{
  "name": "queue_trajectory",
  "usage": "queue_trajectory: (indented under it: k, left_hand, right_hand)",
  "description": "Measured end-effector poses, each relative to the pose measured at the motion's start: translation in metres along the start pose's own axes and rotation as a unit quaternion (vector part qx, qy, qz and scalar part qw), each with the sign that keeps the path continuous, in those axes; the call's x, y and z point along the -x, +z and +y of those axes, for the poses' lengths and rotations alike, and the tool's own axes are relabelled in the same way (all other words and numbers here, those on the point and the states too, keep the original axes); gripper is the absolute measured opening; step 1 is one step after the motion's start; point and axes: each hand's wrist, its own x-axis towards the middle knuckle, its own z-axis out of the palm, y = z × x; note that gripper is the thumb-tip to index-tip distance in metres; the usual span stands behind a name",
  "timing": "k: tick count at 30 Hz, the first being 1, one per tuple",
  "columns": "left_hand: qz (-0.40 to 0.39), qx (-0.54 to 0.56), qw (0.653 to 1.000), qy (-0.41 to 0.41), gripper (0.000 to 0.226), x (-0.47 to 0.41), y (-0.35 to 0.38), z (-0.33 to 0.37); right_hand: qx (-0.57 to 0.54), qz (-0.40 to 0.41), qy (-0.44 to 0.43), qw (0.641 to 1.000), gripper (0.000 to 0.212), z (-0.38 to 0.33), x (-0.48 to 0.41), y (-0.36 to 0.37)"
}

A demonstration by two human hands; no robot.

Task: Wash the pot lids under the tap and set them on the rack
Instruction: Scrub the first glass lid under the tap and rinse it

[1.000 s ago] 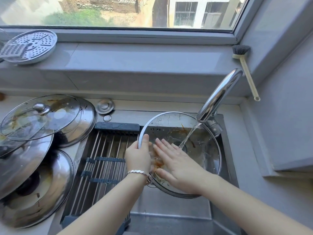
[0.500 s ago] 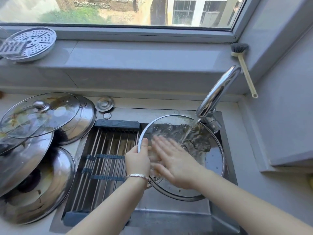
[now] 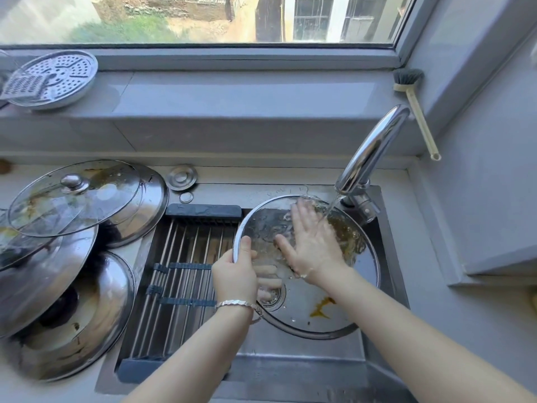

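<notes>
While water from the tap strikes its upper right part, 1 glass lid is held tilted over the sink. The left hand grips the lid's left rim, thumb on top and fingers curled beneath. The right hand lies flat on the wet glass, fingers straight and spread. The rack lies just left of the lid. Other lids are stacked on the counter.

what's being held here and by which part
The left hand grips the glass lid by its left rim, thumb on top, fingers beneath. The right hand lies flat on the lid, holding nothing.
</notes>
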Motion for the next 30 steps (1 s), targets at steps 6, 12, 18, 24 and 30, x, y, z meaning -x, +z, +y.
queue_trajectory:
  k: [6,12,18,24,30]
  left_hand:
    - [0.026,0.018,0.999,0.023,0.035,0.002,-0.005,0.001]
    - [0.011,-0.013,0.999,0.027,0.034,0.015,0.007,-0.006]
    - [0.045,-0.013,0.998,0.042,0.033,-0.001,0.000,0.001]
    - [0.034,-0.028,0.998,0.042,0.035,-0.001,0.001,-0.003]
    - [0.066,-0.118,0.985,0.104,0.038,-0.011,-0.013,0.001]
  right_hand:
    - [-0.077,-0.019,0.182,0.980,0.085,-0.002,0.023,0.011]
    - [-0.110,0.060,0.078,0.989,0.076,-0.023,0.004,0.005]
    - [-0.017,-0.014,-0.168,0.986,0.067,-0.014,0.019,0.010]
    - [-0.053,0.024,-0.056,0.997,0.076,-0.020,0.010,0.009]
    - [-0.056,-0.039,-0.235,0.969,0.062,-0.009,0.033,0.022]
